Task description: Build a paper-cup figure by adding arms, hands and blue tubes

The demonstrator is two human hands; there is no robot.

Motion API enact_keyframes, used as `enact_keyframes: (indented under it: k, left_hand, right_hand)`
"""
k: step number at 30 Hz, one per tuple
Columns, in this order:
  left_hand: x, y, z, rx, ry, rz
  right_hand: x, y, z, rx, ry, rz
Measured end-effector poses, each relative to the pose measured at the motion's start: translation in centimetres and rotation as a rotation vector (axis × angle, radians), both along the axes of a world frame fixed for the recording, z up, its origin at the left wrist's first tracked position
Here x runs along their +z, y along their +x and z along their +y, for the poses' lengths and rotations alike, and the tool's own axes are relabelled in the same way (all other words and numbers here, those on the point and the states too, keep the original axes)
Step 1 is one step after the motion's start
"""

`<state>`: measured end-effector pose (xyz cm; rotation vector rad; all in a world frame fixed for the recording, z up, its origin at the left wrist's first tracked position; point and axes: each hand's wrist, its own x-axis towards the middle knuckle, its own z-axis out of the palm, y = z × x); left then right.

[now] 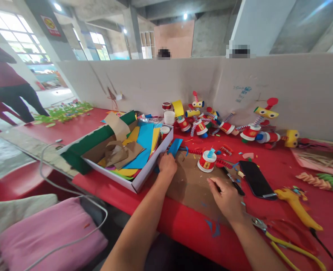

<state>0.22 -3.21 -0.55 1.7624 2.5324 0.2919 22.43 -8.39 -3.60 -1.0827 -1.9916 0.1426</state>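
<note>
My left hand [167, 164] is beside the long side of the white box, its fingers closed on a piece of blue paper [175, 146] that sticks up past the fingertips. Over the brown cardboard sheet [187, 184], my right hand [225, 195] has its fingers curled and the thumb near the index finger; whatever lies inside them, if anything, is hidden. Between the hands, a bit farther off, a red and white paper cup [207, 162] stands upside down with a small blue curl on top. Red folded paper strips [224, 163] stretch out from its sides. A black pen [232, 180] lies by my right hand.
The open box [152, 160] holds coloured paper. Several finished-looking cup figures [200, 126] line the partition. At right are a black phone [257, 179], a yellow glue gun [299, 209] and yellow-handled pliers [285, 241]. A cable [106, 210] hangs over the left edge.
</note>
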Motion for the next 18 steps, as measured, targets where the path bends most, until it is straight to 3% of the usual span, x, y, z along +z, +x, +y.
enact_keyframes:
  k: [11,18]
  left_hand:
    - [0.8,0.0,0.3,0.013,0.019,0.009]
    - [3.4,-0.3,-1.8,0.06,0.127,-0.011]
  right_hand:
    - [-0.1,0.0,0.2,-0.001,0.0,0.034]
    - [0.3,0.0,-0.5,-0.05,-0.008,-0.048]
